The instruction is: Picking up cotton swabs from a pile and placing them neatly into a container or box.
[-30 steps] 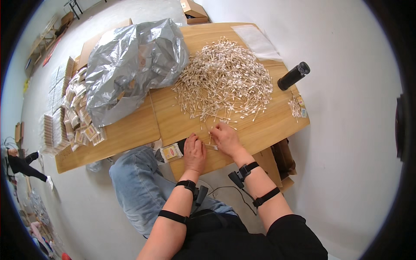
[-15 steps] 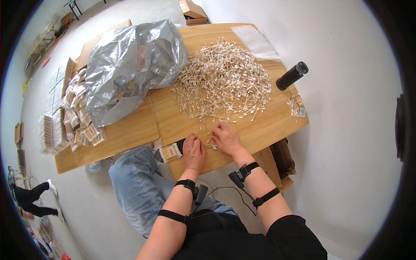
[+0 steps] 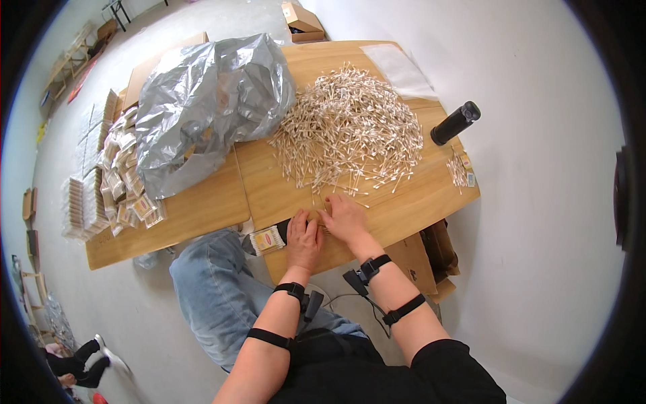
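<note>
A large heap of cotton swabs (image 3: pixel 356 128) lies on the wooden table in front of me. At the near edge, my left hand (image 3: pixel 305 244) rests palm down with bent fingers over a few cotton swabs (image 3: pixel 326 230), whose ends stick out toward my right hand. My right hand (image 3: pixel 344 219) is just beside it, thumb and fingers drawn together; what lies between them is hidden. Left of my left hand is a small clear pack of cotton swabs (image 3: pixel 267 240) with a yellow label. A black object (image 3: pixel 282 230), partly covered, sits between that pack and my left hand.
A crumpled silver plastic bag (image 3: pixel 208 108) covers the table's left part. Filled swab packs (image 3: pixel 128 175) are piled beyond it. At the right stand a black cylinder (image 3: pixel 455 123) and a small swab bundle (image 3: pixel 459 172). A cardboard box (image 3: pixel 431 262) is below; a person (image 3: pixel 81 367) is at lower left.
My right hand has moved left, up against my left hand, covering more of the swabs between them. The person at lower left has shifted downward in view.
</note>
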`<act>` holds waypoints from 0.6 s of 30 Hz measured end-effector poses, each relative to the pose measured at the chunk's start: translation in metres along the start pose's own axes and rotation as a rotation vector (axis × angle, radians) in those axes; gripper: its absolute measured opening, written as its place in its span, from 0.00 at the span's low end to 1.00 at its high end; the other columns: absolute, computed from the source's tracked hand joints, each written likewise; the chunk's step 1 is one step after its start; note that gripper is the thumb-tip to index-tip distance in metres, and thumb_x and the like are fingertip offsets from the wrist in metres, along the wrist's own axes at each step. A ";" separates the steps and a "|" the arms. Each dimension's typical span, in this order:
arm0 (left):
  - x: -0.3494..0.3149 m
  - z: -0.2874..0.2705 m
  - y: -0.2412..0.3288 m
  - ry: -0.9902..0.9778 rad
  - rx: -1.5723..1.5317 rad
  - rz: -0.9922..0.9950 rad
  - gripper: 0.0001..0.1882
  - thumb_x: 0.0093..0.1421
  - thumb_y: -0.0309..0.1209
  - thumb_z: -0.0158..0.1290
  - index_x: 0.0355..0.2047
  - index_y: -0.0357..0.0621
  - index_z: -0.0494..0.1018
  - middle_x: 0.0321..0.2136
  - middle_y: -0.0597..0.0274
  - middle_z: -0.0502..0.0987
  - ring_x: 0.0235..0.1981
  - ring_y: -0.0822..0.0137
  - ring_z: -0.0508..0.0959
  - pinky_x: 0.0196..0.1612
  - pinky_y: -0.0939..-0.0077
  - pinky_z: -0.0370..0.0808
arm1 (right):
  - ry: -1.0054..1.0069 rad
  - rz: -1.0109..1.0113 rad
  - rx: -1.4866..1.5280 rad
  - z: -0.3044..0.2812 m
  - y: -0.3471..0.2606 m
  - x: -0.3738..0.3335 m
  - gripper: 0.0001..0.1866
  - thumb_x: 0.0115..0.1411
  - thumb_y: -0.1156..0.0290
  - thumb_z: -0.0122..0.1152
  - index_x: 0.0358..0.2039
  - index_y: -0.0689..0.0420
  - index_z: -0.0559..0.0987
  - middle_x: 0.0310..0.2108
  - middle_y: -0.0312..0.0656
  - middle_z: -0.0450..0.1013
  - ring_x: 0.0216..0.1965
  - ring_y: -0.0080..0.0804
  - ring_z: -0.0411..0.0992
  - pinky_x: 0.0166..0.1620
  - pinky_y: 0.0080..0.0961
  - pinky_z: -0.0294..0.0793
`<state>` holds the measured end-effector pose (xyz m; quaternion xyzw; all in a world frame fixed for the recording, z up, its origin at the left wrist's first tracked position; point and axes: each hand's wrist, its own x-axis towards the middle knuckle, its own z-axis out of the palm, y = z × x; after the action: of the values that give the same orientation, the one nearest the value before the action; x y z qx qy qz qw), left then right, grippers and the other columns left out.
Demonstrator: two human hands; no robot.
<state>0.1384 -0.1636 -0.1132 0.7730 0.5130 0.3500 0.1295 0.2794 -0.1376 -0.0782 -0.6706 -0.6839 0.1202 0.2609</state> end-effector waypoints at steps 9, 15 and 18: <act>-0.002 0.001 -0.002 -0.027 -0.045 -0.029 0.10 0.56 0.27 0.55 0.38 0.38 0.71 0.46 0.49 0.70 0.54 0.46 0.69 0.58 0.53 0.66 | 0.002 0.128 -0.126 0.025 -0.009 0.019 0.14 0.54 0.63 0.62 0.36 0.57 0.71 0.35 0.49 0.72 0.40 0.49 0.72 0.42 0.43 0.72; -0.004 0.001 -0.003 0.036 -0.042 -0.034 0.14 0.57 0.26 0.54 0.43 0.37 0.70 0.49 0.48 0.70 0.56 0.47 0.68 0.60 0.53 0.65 | -0.033 0.026 0.004 0.001 0.003 0.000 0.07 0.49 0.71 0.64 0.29 0.56 0.76 0.32 0.44 0.72 0.39 0.47 0.71 0.40 0.41 0.72; -0.003 0.002 -0.002 0.030 -0.020 -0.012 0.18 0.57 0.27 0.53 0.48 0.37 0.69 0.52 0.48 0.68 0.58 0.48 0.67 0.62 0.53 0.63 | 0.018 -0.099 -0.025 -0.007 0.009 -0.007 0.05 0.47 0.73 0.66 0.24 0.55 0.78 0.27 0.42 0.72 0.33 0.44 0.72 0.35 0.39 0.73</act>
<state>0.1379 -0.1653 -0.1171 0.7633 0.5159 0.3660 0.1316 0.2907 -0.1454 -0.0784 -0.6403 -0.7153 0.0926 0.2641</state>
